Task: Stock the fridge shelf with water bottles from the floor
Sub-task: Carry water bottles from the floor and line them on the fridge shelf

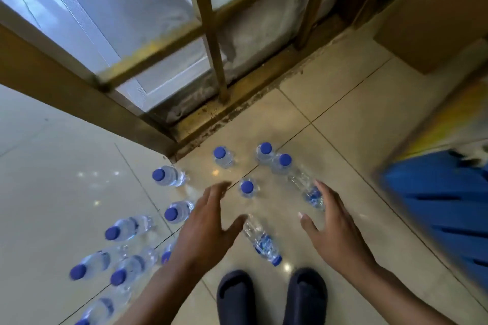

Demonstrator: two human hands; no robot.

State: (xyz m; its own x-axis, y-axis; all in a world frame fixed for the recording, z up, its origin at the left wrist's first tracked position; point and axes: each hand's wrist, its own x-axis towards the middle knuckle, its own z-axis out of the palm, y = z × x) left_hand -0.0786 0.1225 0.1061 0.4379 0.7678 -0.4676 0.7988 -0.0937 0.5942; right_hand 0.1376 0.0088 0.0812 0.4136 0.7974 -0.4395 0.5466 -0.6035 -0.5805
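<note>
While bottles (pixel 247 188) stand below, both hands (pixel 208 221) reach down, fingers spread.

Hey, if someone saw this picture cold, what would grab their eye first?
Probably the scatter of blue-capped water bottles on the pale tiled floor, most standing at left and centre, two lying on their sides. Next, both open, empty hands: the left hand beside one lying bottle, the right hand beside the other lying bottle. A blurred bright blue crate stands out at far right.
</note>
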